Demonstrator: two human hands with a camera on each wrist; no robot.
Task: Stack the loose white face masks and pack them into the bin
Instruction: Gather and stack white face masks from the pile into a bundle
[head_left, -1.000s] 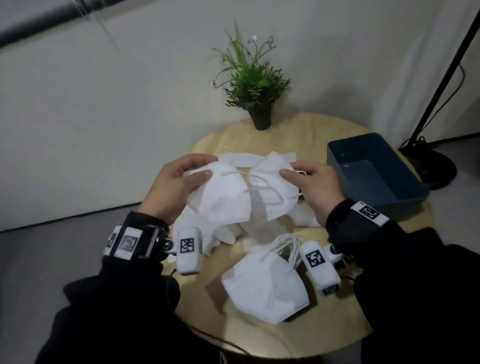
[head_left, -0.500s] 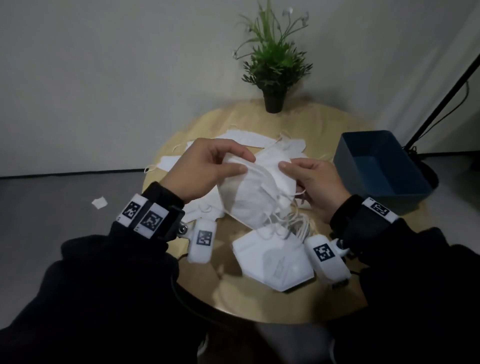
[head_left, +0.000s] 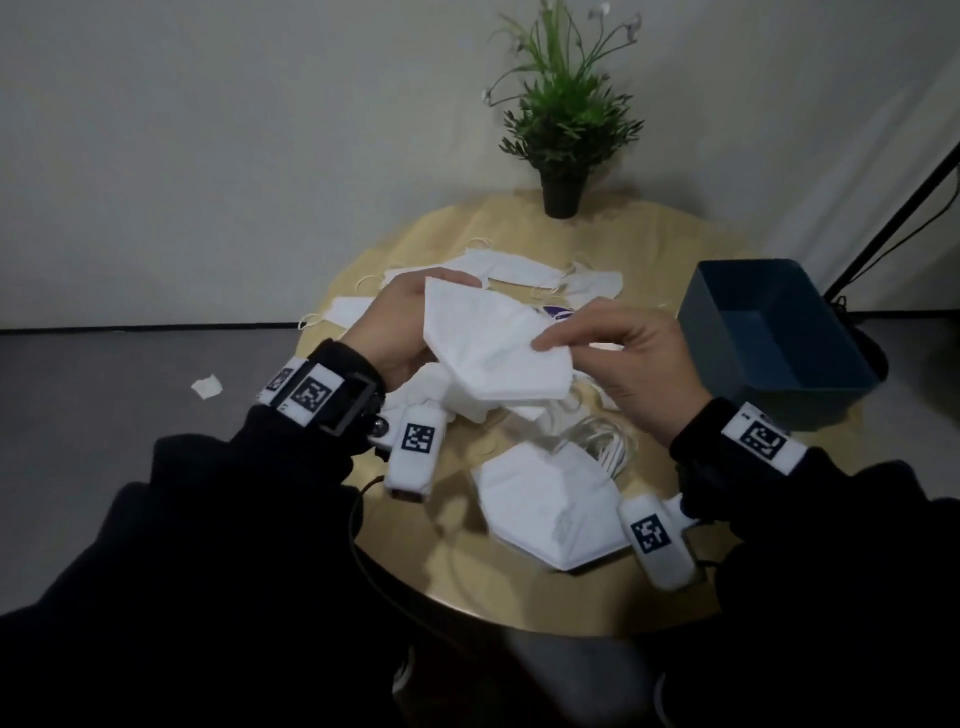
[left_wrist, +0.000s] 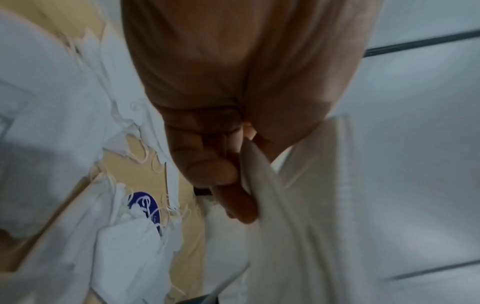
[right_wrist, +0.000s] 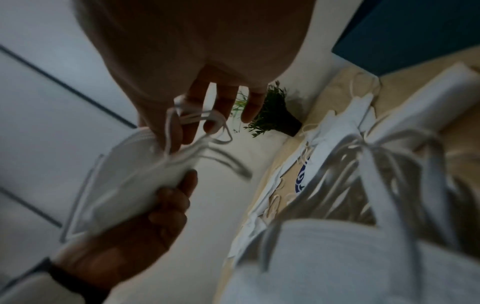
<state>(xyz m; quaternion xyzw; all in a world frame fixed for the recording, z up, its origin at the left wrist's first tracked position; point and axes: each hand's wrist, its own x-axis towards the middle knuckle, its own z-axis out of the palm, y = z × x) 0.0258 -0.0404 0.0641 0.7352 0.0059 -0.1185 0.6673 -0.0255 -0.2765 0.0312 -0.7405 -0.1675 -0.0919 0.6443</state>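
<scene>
Above the middle of the round wooden table (head_left: 457, 582) I hold a small stack of folded white masks (head_left: 493, 358). My left hand (head_left: 415, 322) grips its left end, thumb on top; in the left wrist view the fingers (left_wrist: 221, 174) curl on the mask edge (left_wrist: 262, 170). My right hand (head_left: 566, 340) pinches the right corner, and ear loops (right_wrist: 197, 119) hang across its fingers. Another folded mask (head_left: 550, 504) lies near the front edge. Several loose masks (head_left: 519, 270) lie at the back. The dark blue bin (head_left: 727, 322) stands empty on the right.
A potted green plant (head_left: 563, 130) stands at the table's far edge. A black lamp stand (head_left: 893, 208) rises right of the bin. A white scrap (head_left: 207, 386) lies on the grey floor to the left. The wall is close behind the table.
A second ago each hand held one mask, side by side. The hands have come together and the masks now lie on each other as one stack held by both hands.
</scene>
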